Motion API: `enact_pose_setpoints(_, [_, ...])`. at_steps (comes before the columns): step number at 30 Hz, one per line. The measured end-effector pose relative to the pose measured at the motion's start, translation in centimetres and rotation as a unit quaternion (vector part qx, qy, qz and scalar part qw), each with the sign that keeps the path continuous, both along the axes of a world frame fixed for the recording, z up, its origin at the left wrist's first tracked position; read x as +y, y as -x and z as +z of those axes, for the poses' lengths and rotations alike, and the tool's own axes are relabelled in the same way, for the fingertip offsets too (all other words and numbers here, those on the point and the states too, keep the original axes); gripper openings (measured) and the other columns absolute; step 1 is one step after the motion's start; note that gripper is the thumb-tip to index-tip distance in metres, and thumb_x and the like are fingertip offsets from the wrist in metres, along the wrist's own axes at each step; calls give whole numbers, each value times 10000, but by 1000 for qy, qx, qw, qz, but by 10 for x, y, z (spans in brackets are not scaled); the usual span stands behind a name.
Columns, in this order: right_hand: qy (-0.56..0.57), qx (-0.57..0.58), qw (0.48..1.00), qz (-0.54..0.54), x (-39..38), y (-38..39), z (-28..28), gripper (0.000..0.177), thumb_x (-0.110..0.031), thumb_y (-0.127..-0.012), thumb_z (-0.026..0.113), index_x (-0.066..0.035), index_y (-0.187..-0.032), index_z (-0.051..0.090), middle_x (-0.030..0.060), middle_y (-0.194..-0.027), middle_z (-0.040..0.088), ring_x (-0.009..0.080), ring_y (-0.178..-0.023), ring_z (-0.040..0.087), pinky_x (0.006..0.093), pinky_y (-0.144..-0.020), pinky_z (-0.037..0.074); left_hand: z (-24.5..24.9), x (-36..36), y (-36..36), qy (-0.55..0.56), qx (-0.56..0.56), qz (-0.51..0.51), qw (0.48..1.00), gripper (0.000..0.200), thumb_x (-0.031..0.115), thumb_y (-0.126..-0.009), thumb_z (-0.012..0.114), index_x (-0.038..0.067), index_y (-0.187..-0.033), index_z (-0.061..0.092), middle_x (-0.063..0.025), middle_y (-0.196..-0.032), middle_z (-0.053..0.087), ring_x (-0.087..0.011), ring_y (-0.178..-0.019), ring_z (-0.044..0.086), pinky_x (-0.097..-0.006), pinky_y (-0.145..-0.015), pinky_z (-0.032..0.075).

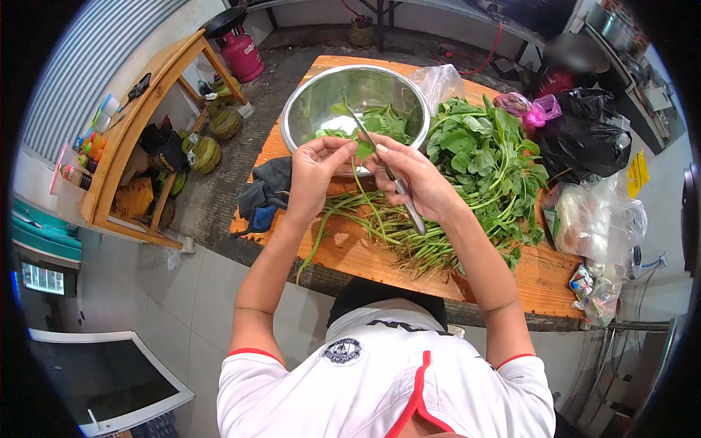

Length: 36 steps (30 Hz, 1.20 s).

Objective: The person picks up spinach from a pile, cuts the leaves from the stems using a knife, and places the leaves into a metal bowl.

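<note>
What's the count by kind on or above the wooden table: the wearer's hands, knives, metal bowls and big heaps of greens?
Hands: 2 (left hand, right hand)
Knife: 1, in the right hand
Metal bowl: 1
Heap of leafy greens: 1, beside the bowl
Total: 5

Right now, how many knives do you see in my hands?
1. The knife is in your right hand, its blade pointing toward the metal bowl. Your left hand pinches a leafy stem; no second knife shows.
</note>
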State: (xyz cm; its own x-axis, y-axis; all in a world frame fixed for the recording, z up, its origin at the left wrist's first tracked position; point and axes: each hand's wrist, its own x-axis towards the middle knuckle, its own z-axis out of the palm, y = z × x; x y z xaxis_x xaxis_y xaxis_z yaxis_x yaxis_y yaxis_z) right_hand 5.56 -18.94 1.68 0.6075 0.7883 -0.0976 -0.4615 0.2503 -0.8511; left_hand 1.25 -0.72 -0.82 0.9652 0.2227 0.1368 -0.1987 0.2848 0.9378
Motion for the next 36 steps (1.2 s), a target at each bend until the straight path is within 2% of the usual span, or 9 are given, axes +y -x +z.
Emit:
enact_pose_setpoints(4, [15,-42,999,30,-1,2,-4,468,-248,-982,462,-146,-1425,350,-14,-892,511,22,-616,402,165,-454,308,-2,3,0,20,11,-20,1000,121,52,-851,657,-45,-919,632,-108,-857,676,-136,-729,664,-257,-655,567])
enact_pose_setpoints(13, [12,-30,999,7,-3,-5,-1,434,-249,-984,454,-180,-1406,376,-38,-852,484,22,-620,387,160,-466,296,1,-1,3,-23,29,-32,999,197,58,-824,691,-51,-972,618,-110,-879,678,-135,-762,667,-247,-671,566])
enact_pose_setpoints(19, [46,-60,997,6,-3,1,-1,454,-233,-978,464,-153,-1414,365,-10,-871,502,14,-593,375,153,-444,268,-4,3,-1,-25,24,-38,999,201,55,-826,689,-50,-982,621,-107,-879,681,-127,-766,666,-233,-675,561])
enact_pose_setpoints(22, [48,-53,997,7,-3,0,-1,432,-226,-977,470,-145,-1394,388,-24,-854,489,12,-597,374,150,-447,270,-3,2,1,-37,21,-40,998,201,52,-826,687,-47,-988,624,-100,-874,684,-122,-767,667,-231,-669,558])
enact_pose_setpoints(28, [21,-14,1000,-17,2,-7,-8,383,-225,-963,513,-149,-1331,442,-51,-832,488,15,-614,415,148,-447,291,1,-2,2,-66,27,-48,996,207,60,-826,690,-39,-998,633,-90,-862,688,-118,-760,669,-222,-650,548])
enact_pose_setpoints(36, [-19,63,997,-48,4,-18,-14,378,-208,-956,527,-110,-1309,434,-26,-840,500,22,-614,442,153,-423,322,2,3,4,-104,57,-53,992,153,69,-836,681,-44,-937,659,-91,-824,687,-126,-707,668,-214,-621,541])
